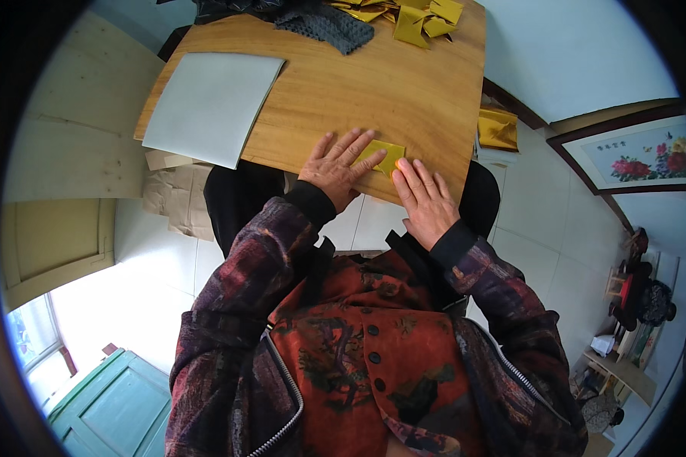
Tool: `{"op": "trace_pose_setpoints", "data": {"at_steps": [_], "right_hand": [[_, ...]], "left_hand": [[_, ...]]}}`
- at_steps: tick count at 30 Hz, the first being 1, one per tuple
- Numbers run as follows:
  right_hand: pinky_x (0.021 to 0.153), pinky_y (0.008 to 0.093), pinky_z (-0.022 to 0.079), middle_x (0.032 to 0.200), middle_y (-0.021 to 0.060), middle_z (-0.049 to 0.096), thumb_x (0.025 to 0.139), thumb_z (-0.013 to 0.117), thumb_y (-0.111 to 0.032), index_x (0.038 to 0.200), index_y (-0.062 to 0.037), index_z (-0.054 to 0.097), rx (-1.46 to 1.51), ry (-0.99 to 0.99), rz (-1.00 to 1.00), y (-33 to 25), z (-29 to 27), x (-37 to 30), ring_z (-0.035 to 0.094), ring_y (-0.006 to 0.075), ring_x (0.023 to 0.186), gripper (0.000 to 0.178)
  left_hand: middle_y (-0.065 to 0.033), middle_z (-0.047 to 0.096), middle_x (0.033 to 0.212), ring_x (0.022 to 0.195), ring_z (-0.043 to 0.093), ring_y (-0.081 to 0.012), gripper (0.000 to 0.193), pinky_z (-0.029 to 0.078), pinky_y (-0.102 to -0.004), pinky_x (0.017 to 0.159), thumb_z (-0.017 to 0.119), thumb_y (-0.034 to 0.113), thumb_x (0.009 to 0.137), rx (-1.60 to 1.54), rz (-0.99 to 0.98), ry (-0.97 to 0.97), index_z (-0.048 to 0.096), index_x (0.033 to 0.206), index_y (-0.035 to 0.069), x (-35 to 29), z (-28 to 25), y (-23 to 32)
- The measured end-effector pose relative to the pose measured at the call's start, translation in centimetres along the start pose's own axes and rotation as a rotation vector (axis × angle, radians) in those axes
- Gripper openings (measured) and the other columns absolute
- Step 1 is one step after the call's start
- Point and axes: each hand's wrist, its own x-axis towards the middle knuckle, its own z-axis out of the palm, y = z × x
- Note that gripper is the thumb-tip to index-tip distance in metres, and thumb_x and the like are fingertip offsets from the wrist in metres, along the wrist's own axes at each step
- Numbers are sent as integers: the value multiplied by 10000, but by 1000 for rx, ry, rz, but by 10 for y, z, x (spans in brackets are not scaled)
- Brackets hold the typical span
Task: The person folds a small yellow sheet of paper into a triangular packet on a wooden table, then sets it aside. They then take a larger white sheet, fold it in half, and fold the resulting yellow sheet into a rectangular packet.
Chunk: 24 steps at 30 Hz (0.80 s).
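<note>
a small folded piece of gold paper lies flat on the wooden table, close to the edge nearest the person. the left hand is palm down with fingers spread wide, its rightmost fingers over the paper's left part. the right hand keeps its fingers straight and side by side, tips at the paper's right end; how firmly they press is hard to tell. neither hand is curled into a grip. the table's right edge runs near the right hand, while open wood stretches beyond the paper to a heap of gold pieces and a dark grey cloth at the far end. well to the left, a pale grey sheet reaches the near edge.
</note>
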Motion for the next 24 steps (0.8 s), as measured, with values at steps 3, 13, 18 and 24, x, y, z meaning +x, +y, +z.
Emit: {"op": "trace_pose_setpoints", "data": {"at_steps": [3, 13, 18, 24], "right_hand": [[1076, 493, 351, 1534, 97, 329, 745, 622, -48, 1428, -77, 423, -9, -44, -5, 0, -6, -7, 336, 291, 1402, 712], [1145, 502, 247, 1560, 147, 242, 759, 774, -334, 1473, -37, 312, 354, -41, 93, 5, -24, -4, 218, 362, 1444, 900], [1164, 504, 197, 1582, 138, 200, 681, 813, -481, 1492, -16, 259, 306, -5, 125, -1, 2, 34, 172, 316, 1470, 1087], [1175, 508, 153, 1591, 126, 171, 613, 837, -539, 1504, -25, 225, 255, 4, 119, -9, 15, 31, 147, 296, 1479, 1197]], "left_hand": [[-29, 205, 1603, 1471, 210, -215, 892, 187, -473, 1175, 768, 258, 736, 3, -6, 32, 312, 1503, 276, 0, 1, 1], [-36, 187, 1608, 1477, 189, -222, 864, 186, -490, 1172, 723, 220, 768, 43, -7, -4, 287, 1513, 273, 0, -1, 2], [-23, 161, 1618, 1487, 162, -212, 846, 148, -483, 1186, 689, 239, 807, 50, -24, -100, 252, 1530, 296, 2, -5, 2], [-18, 193, 1609, 1478, 194, -208, 851, 162, -473, 1184, 704, 228, 790, 39, -18, -16, 270, 1521, 271, 1, 0, 1]]}}
